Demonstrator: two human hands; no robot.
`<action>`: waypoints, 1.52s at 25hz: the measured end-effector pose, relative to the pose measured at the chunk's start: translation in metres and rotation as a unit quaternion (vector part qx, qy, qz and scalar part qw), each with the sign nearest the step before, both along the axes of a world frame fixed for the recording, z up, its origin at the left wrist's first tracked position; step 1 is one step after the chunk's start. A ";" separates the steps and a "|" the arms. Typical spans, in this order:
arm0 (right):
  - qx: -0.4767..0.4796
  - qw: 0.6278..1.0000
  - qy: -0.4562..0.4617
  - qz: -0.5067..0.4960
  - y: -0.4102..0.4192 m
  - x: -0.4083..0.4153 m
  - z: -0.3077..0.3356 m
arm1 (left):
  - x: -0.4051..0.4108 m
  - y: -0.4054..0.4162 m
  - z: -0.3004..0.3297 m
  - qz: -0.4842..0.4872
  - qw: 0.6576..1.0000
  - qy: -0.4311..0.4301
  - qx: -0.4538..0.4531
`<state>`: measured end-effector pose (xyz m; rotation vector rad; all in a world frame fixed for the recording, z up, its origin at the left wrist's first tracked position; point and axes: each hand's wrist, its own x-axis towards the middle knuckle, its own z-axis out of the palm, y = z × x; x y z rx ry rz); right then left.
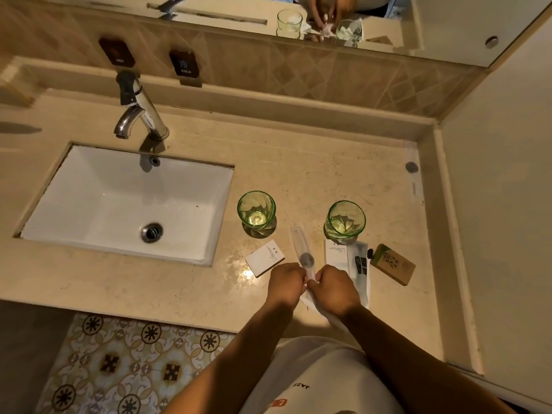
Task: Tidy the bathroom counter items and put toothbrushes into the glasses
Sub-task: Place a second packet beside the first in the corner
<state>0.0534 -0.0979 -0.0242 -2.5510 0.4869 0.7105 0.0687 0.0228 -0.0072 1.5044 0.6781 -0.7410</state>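
Toothbrush packet (302, 254), clear wrapper with a dark round mark, held by us at its near end above the surface (185, 288); far end points between the two glasses. Left hand (285, 283) closed on the wrapper's near end; right hand (336, 289) closed on the same end, touching the left, with more wrapper trailing out beneath it. Left green glass (256, 211), upright, just right of the sink (119, 204). Right green glass (346, 219), upright, well apart from the first. Small white box (264, 258), flat, near side of the left glass. White card (335, 252) and second packet with a dark-bristled brush (360, 264), flat, near side of the right glass. Brown box (394, 264), right of these. Tap (137, 109) at the far side of the sink
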 end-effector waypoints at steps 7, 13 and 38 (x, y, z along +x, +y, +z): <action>0.069 0.995 -0.070 -0.035 -0.002 -0.006 0.018 | -0.007 0.001 0.009 0.077 0.987 0.004 -0.138; 0.075 0.987 -0.139 0.002 -0.003 -0.004 0.051 | 0.001 -0.009 0.034 0.072 0.991 -0.072 -0.088; 0.319 0.882 -0.259 -0.232 -0.111 0.071 0.072 | 0.164 -0.120 0.062 -0.071 0.991 -0.089 -0.067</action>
